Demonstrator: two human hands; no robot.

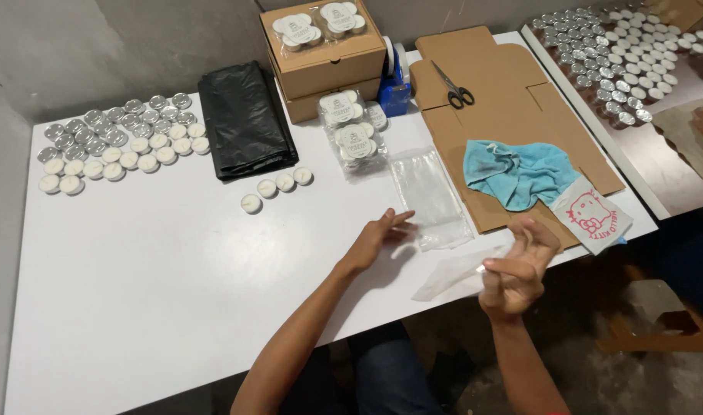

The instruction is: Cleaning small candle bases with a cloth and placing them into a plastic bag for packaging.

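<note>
Pinching a clear bag (455, 275) between thumb and fingers, the right hand (514, 277) lifts it off the table (136, 269) edge at five o'clock; it hangs limp, thin and glossy. The left hand (378, 234) lies flat, fingers spread and holding nothing, its tips touching the stack of bags (430, 196) at centre. Judging by the layout, packing looks partly done: four loose candles (276, 186), round, white and waxy, sit in a row at eleven o'clock, unbagged. Beyond them, filled packs (353, 132) lie at twelve, two more on the boxes (324, 58) behind. Plenty left, it seems: a cluster of candles (117, 142) in shiny metal cups waits at ten. At two o'clock, flat cardboard (513, 107) carries scissors (453, 88) and a crumpled blue cloth (520, 173). Folded black plastic (244, 119) rests at eleven.
</note>
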